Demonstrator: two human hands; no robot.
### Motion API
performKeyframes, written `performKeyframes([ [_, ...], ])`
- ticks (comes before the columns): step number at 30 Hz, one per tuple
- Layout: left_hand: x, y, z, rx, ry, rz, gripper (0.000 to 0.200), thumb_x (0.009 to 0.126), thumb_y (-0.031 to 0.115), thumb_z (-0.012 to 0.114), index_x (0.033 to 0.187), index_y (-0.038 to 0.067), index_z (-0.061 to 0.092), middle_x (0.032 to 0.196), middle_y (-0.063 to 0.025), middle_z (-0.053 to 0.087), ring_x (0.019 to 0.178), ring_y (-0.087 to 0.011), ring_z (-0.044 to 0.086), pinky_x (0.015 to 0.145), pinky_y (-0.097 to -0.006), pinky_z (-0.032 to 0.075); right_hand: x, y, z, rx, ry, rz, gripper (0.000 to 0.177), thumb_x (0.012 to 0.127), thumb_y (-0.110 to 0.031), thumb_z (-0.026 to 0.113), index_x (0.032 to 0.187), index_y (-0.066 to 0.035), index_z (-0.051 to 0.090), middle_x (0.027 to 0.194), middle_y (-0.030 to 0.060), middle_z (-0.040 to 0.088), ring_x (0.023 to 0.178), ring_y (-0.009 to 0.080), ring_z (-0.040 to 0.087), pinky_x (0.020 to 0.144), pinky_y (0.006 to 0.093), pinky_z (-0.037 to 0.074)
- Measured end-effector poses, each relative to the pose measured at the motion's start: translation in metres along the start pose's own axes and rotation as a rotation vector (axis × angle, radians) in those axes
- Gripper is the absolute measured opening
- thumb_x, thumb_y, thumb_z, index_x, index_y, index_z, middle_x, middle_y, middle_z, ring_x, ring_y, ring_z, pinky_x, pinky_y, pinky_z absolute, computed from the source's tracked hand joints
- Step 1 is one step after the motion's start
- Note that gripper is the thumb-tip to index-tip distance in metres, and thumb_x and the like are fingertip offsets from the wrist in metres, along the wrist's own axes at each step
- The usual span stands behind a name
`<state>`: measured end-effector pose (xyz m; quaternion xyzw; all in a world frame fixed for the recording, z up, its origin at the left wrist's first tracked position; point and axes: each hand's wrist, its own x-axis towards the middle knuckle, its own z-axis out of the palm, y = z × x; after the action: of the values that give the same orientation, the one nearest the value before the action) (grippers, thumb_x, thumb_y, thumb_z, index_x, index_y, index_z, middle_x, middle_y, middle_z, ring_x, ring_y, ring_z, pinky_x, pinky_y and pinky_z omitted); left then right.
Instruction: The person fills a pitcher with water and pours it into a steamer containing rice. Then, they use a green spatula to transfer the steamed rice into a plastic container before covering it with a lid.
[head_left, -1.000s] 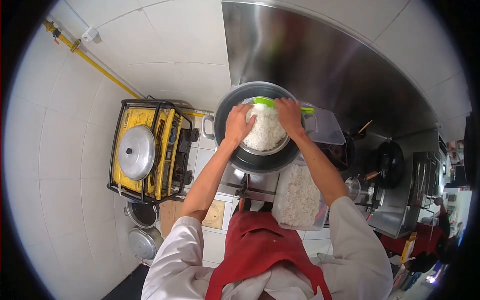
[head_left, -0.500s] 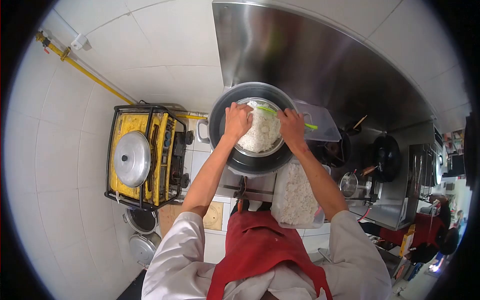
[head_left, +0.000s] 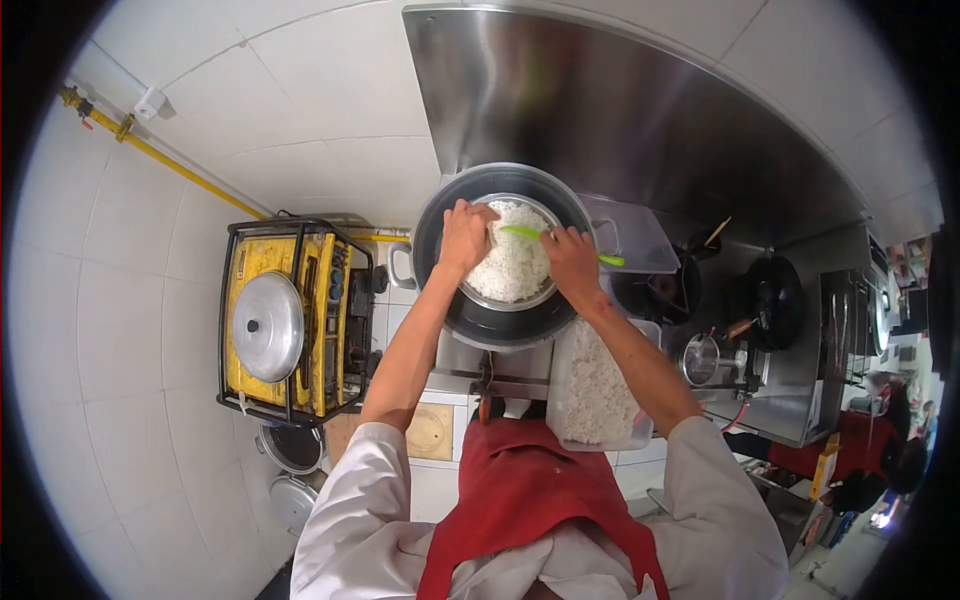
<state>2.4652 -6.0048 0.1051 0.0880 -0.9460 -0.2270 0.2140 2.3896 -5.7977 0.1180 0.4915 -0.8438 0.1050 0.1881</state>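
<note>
White cooked rice [head_left: 512, 268] fills a round metal bowl [head_left: 478, 298] that sits inside a large dark-lined pot [head_left: 432, 225]. My left hand [head_left: 466, 238] is closed at the bowl's left rim, with its fingertips partly hidden. In my right hand [head_left: 574, 266] is a green spoon [head_left: 610, 260]. Its handle sticks out to the right, and its other end lies on the rice; the exact shape of that end is hard to make out. Below the right forearm, a clear plastic tub [head_left: 640, 430] holds more pale rice [head_left: 596, 390].
A yellow, black-framed machine [head_left: 250, 390] on the left carries a metal lid [head_left: 268, 328]. An empty-looking plastic container [head_left: 635, 235] sits right of the pot, near a black wok [head_left: 775, 310] and a glass jug [head_left: 700, 362]. Behind rises a steel splashback [head_left: 600, 110].
My right hand and the green spoon have shifted slightly down and left over the rice. My left hand stays at the bowl's rim. The whole view has shifted a little.
</note>
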Motion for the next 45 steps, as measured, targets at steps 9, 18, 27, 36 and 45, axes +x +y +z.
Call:
performKeyframes([
  [9, -0.013, 0.013, -0.005, 0.046, 0.150, -0.179, 0.013, 0.078, 0.008, 0.062, 0.089, 0.006, 0.068, 0.084, -0.0119, 0.064, 0.080, -0.0318, 0.057, 0.071, -0.0444, 0.045, 0.046, 0.015, 0.006, 0.168, -0.114, 0.215, 0.020, 0.081, -0.009, 0.055, 0.098, -0.010, 0.065, 0.092, 0.0109, 0.066, 0.089, 0.0306, 0.064, 0.076, 0.0453, 0.045],
  [18, -0.098, 0.151, -0.007, -0.532, -0.043, -0.293, 0.014, 0.081, 0.000, 0.062, 0.094, 0.000, 0.068, 0.082, -0.0162, 0.065, 0.063, -0.0259, 0.062, 0.060, -0.0338, 0.049, -0.124, 0.087, -0.119, -0.089, -0.630, 0.355, 0.012, 0.081, -0.013, 0.057, 0.090, -0.013, 0.065, 0.083, 0.0090, 0.067, 0.086, 0.0280, 0.064, 0.076, 0.0462, 0.041],
  [27, -0.230, 0.242, 0.082, -0.358, -0.211, -0.305, 0.062, 0.079, 0.000, 0.059, 0.137, 0.001, 0.034, 0.138, -0.0282, 0.030, 0.126, -0.0456, 0.033, 0.104, -0.0458, 0.031, -0.229, 0.073, -0.019, -0.290, -0.528, 0.247, 0.016, 0.081, -0.017, 0.056, 0.077, -0.012, 0.070, 0.079, 0.0045, 0.068, 0.077, 0.0190, 0.065, 0.083, 0.0413, 0.036],
  [36, -0.251, 0.245, 0.112, -0.453, -0.181, -0.300, 0.056, 0.091, -0.001, 0.037, 0.144, -0.004, 0.017, 0.143, -0.0312, 0.025, 0.133, -0.0474, 0.027, 0.111, -0.0450, 0.027, -0.249, 0.084, 0.007, -0.033, -0.741, 0.069, 0.016, 0.080, -0.013, 0.055, 0.079, -0.013, 0.071, 0.083, 0.0070, 0.070, 0.082, 0.0225, 0.067, 0.098, 0.0417, 0.030],
  [45, -0.251, 0.248, 0.110, -0.433, -0.199, -0.318, 0.052, 0.093, -0.001, 0.037, 0.143, -0.003, 0.021, 0.143, -0.0280, 0.027, 0.133, -0.0447, 0.029, 0.110, -0.0441, 0.030, -0.252, 0.083, 0.012, 0.127, -0.863, -0.151, 0.013, 0.073, -0.012, 0.060, 0.079, -0.012, 0.071, 0.083, 0.0084, 0.069, 0.084, 0.0237, 0.067, 0.097, 0.0441, 0.033],
])
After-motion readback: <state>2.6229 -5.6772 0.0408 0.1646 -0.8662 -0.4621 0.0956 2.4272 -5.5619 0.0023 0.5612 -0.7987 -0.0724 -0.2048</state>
